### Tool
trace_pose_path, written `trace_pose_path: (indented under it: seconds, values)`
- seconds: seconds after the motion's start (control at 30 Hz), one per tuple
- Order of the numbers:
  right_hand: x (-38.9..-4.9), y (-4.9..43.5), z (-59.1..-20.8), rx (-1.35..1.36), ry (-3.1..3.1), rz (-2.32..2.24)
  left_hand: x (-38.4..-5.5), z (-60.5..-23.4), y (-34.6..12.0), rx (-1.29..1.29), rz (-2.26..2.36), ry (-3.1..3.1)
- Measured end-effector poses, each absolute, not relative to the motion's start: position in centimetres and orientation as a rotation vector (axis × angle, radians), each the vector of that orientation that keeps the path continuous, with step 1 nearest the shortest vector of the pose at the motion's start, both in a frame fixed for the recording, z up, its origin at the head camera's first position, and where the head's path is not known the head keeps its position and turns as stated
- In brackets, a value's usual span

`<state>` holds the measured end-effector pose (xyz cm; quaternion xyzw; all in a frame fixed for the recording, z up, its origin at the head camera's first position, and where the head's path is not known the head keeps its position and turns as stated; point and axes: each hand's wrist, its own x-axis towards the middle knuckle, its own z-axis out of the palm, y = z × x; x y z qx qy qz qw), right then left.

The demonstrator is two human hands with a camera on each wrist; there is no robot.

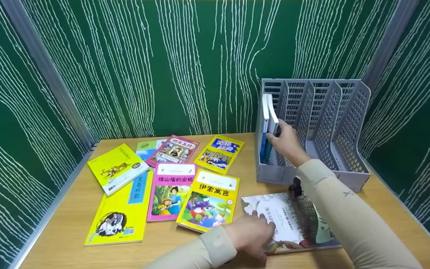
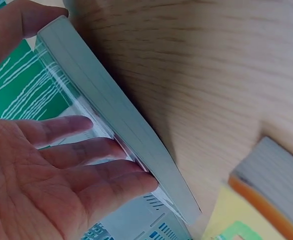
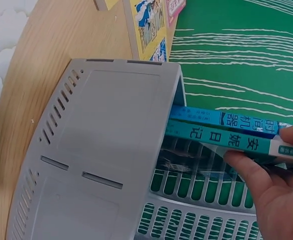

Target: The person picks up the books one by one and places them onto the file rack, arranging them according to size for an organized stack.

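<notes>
In the head view my right hand [image 1: 287, 144] reaches into the leftmost slot of a grey file rack [image 1: 312, 179]. Its thumb and fingers pinch a teal book [image 3: 211, 135], which stands upright against a blue book [image 3: 211, 116] in the right wrist view. My left hand [image 1: 250, 235] rests on a large picture book [image 1: 289, 220] lying flat in front of the rack. Seen from the left wrist, its fingers [image 2: 101, 150] lie nearly straight over the glossy cover, while the thumb touches a corner of the book.
Several books lie left of centre, among them a yellow fable book [image 1: 209, 201], a pink book [image 1: 170, 192], a tall yellow book [image 1: 125, 209] and a yellow-white book [image 1: 118, 168]. Green walls with white lines enclose the wooden table [image 1: 62, 224] at the back and sides.
</notes>
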<state>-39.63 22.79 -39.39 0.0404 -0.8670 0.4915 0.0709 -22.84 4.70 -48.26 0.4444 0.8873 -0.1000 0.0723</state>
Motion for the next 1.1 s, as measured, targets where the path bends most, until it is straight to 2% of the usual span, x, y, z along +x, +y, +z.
trace_pose_path:
  seconds: [0.33,0.83,1.1]
  values:
    - [-40.0,23.1,-39.0,0.233,-2.699,1.529,-22.8,-48.0,4.1,1.41,-0.38,2.664]
    - [-39.1,23.2,-39.0,0.186,-2.695,1.41,-22.7,-48.6,3.6,1.474,-0.56,2.733]
    - [-37.4,23.8,-38.0,0.109,-2.738,1.321,-24.2,-48.4,1.3,1.704,-0.368,2.717]
